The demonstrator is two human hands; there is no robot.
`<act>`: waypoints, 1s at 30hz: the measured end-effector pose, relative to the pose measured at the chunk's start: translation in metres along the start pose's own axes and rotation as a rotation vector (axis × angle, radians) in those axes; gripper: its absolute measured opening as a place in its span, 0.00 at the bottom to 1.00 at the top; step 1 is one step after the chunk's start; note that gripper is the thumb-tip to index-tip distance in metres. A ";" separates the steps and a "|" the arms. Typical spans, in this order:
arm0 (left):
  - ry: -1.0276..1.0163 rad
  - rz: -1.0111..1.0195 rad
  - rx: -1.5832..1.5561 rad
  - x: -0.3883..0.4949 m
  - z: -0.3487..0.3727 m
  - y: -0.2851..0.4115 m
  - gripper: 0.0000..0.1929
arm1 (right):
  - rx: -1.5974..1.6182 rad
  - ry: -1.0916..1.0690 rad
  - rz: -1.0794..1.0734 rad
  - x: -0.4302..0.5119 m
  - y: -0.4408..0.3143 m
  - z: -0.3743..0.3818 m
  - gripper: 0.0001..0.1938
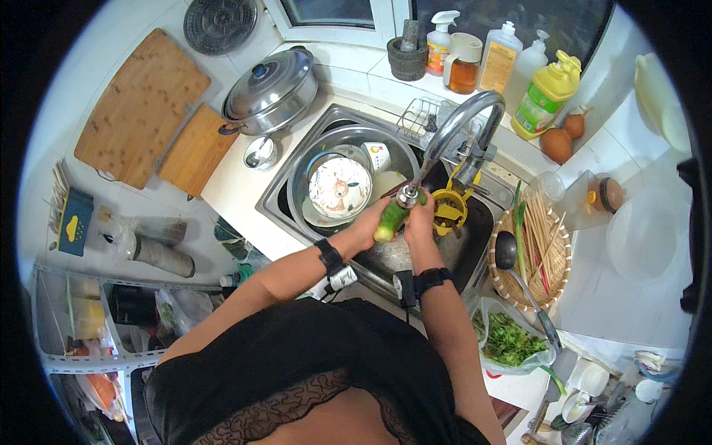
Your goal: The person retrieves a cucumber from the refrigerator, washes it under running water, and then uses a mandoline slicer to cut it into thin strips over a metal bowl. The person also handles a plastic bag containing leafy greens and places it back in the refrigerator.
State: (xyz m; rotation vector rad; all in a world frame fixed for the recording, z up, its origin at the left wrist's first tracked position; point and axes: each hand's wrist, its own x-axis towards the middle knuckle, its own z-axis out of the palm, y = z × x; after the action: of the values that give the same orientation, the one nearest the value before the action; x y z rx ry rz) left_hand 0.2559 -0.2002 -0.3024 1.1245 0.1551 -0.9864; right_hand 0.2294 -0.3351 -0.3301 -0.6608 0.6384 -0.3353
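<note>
A green cucumber-like vegetable [391, 221] is held under the spout of a curved metal faucet [445, 130], above the steel sink. My left hand [370, 227] grips it from the left, and my right hand [420, 218] closes around its other side near the spout. Its pale yellowish end points down towards me. Just right of my right hand sits a yellow sink strainer basket [449, 210]. To the left, a large metal basin [300, 194] rests in the sink with bowls in it, the top one a patterned white bowl [340, 188].
A lidded steel pot [272, 92] and a small cup with a spoon [260, 153] stand left of the sink. Right of it are a woven basket [528, 295] with chopsticks and a ladle, and a bag of leafy greens [510, 339]. Several bottles [500, 55] line the windowsill.
</note>
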 end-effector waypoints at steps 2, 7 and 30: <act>-0.087 -0.260 -0.158 0.001 -0.004 0.013 0.22 | 0.183 -0.141 0.071 0.000 -0.002 -0.005 0.29; -0.079 -0.016 0.034 -0.001 0.016 0.004 0.22 | 0.110 -0.077 -0.032 0.006 -0.009 -0.001 0.26; 0.019 0.271 0.436 0.004 0.032 0.015 0.16 | -0.183 0.179 -0.115 -0.005 -0.031 -0.026 0.30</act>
State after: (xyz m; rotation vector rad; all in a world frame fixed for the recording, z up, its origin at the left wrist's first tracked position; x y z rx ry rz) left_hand 0.2580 -0.2272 -0.2793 1.5080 -0.2035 -0.7841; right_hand 0.2056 -0.3682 -0.3233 -0.8512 0.8096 -0.4502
